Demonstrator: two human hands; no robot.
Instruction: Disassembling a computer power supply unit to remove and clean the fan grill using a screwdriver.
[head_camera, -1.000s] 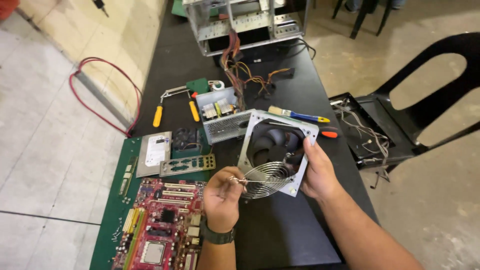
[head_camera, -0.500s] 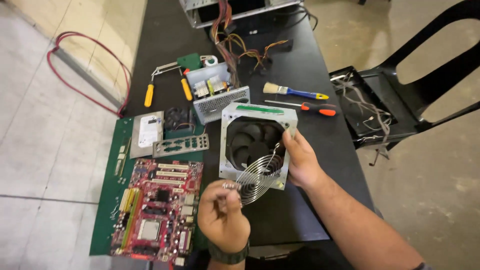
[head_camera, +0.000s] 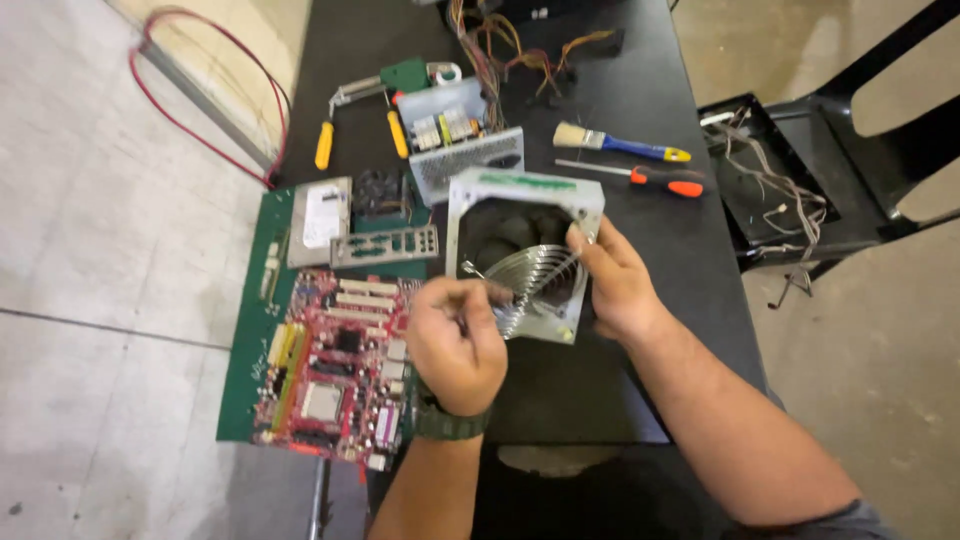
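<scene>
My right hand grips the right edge of a grey metal fan housing, held tilted above the black table. A round wire fan grille hangs partly off the housing's front. My left hand, with a dark watch on the wrist, is closed around a thin screwdriver whose tip points at the grille's left side. The handle is hidden inside the fist.
A red motherboard lies on a green mat at the left, with a metal plate and drive behind it. A brush, an orange-handled screwdriver, yellow-handled pliers and an open power supply lie farther back. A black chair stands at the right.
The view has shifted, so the table's far end has left the frame. My hands and the fan housing stay together; the left hand has moved a little closer to the grille.
</scene>
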